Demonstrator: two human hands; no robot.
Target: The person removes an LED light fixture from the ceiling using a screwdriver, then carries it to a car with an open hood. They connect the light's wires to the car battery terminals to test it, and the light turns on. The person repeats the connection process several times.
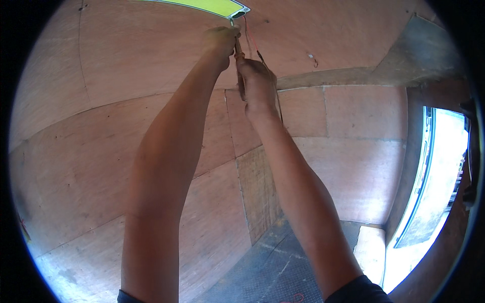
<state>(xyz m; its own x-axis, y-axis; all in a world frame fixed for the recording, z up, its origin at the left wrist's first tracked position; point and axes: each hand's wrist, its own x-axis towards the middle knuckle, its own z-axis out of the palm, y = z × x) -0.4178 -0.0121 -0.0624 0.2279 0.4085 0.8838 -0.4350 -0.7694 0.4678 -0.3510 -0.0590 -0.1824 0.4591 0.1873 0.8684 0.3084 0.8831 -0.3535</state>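
- Both forearms rise from the lower edge of the view and meet near the top centre, against a ceiling of reddish plywood panels (126, 65).
- Left hand (221, 40): raised highest, fingers curled shut at the corner of a flat light panel (207, 6). It appears to pinch the upper end of a slim tool (237, 53) or the wiring there; which of the two cannot be told.
- Right hand (257, 83): just below and beside the left hand, closed in a fist around the lower part of the slim tool, whose shaft runs up toward the panel corner.
- Light panel: glowing yellow-green, set flush in the ceiling at the top edge of the view. Only its lower strip and one rounded, metal-framed corner are visible.
- Thin red wire (251, 38): hangs from the panel corner, passing between the two hands. A dark wire (279, 108) runs down past the right wrist.
- Walls are clad in the same plywood, with visible seams. A narrow panel of coarser board (257, 189) runs down the middle, between the forearms.
- A grey metal strip (353, 76) crosses the ceiling on the right and widens toward the upper right corner.
- Floor (268, 267): dark patterned sheet, seen between the arms at the lower edge, with a loop of red wire (293, 298) lying on it.
- Bright doorway (434, 192) at the right edge, with a pale block (371, 250) beside its lower end.
- No containers can be made out.
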